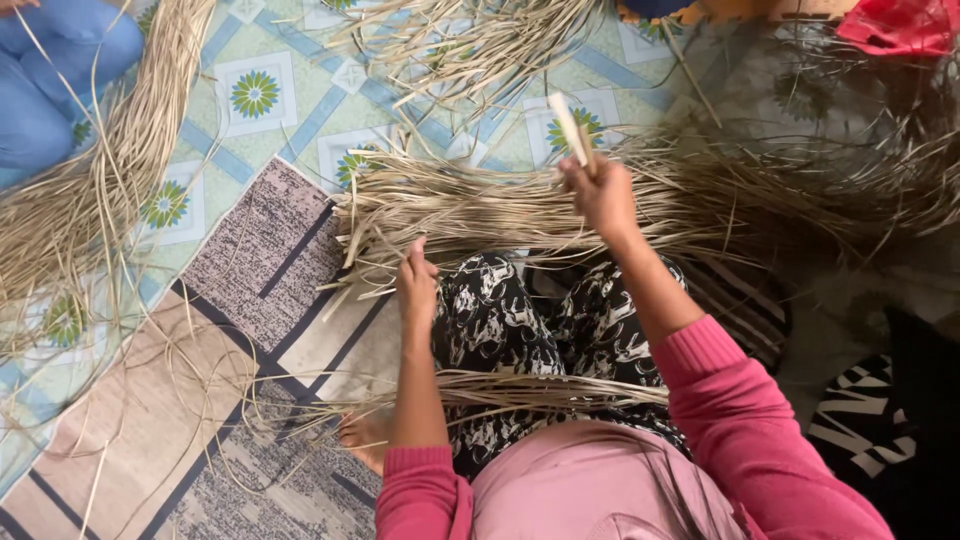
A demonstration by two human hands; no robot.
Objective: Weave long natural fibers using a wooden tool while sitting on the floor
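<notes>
**Head view: hands in dry reeds**

The right hand (600, 195) is raised, fingers pinched shut on a pale strip (570, 130) that sticks up above the bundle (480, 210) (spread across the floor before the knees). The left hand (417, 285) rests on the bundle's near edge, fingers curled; whether it grips any reeds cannot be told.

Head view: looks steeply down from above, close over the lap, facing the floor mat (250, 270) ahead.
</notes>
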